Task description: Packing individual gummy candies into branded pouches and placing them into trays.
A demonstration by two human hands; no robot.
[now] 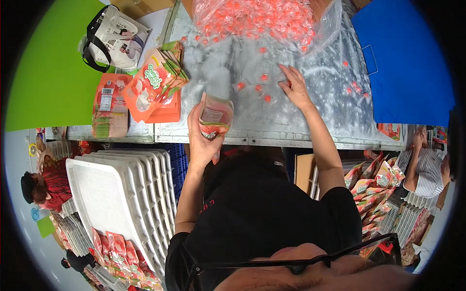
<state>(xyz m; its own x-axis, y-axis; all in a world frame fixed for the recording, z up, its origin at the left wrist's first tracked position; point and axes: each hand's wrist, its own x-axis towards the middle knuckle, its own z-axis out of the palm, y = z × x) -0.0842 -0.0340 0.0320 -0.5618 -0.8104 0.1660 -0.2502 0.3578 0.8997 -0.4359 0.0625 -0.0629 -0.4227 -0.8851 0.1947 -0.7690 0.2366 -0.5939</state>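
Observation:
My left hand (199, 145) is wrapped round a red and green candy pouch (213, 129) at the table's near edge. The pouch's mouth gapes upward, and its clear inner side shows. To the right, my right hand (297, 91) hovers over or rests on the metal table, fingers apart, with nothing seen in it. Left of its fingertips lie several small red candies (263, 77) in clear wrappers. A large heap of the same wrapped candies (257, 22) fills a clear plastic bag (332, 22) at the far side.
Flat pouches (153, 82) are stacked at the left, beside another pouch stack (108, 104) and a white tote bag (119, 39). A blue panel (407, 63) borders the right. White plastic trays (104, 194) stand below left; filled pouches (374, 186) sit below right. Other people are at both sides.

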